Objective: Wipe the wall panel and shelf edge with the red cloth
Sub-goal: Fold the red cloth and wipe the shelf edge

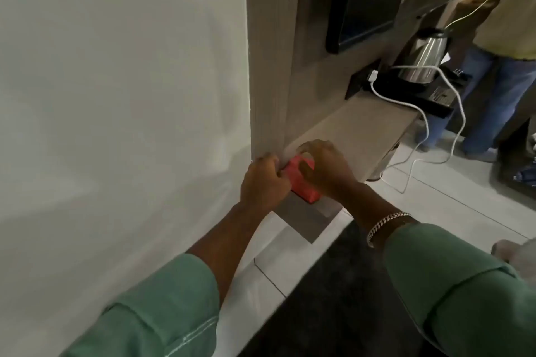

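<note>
Red cloth (301,182) folded into a compact block, at near corner of shelf (362,130), against base of grey wall panel (269,66). Left hand (265,182) curled closed, fingers pinching left side of cloth, knuckles at panel edge. Right hand (326,166) closed over cloth from right, thumb pressed on top face. Chain bracelet (387,224) on right wrist; green sleeves on both forearms. Further along shelf: steel kettle (425,56) on black tray (406,90), white cable (426,122) trailing over shelf edge to tiled floor (452,200). White wall (121,95) at left.
</note>
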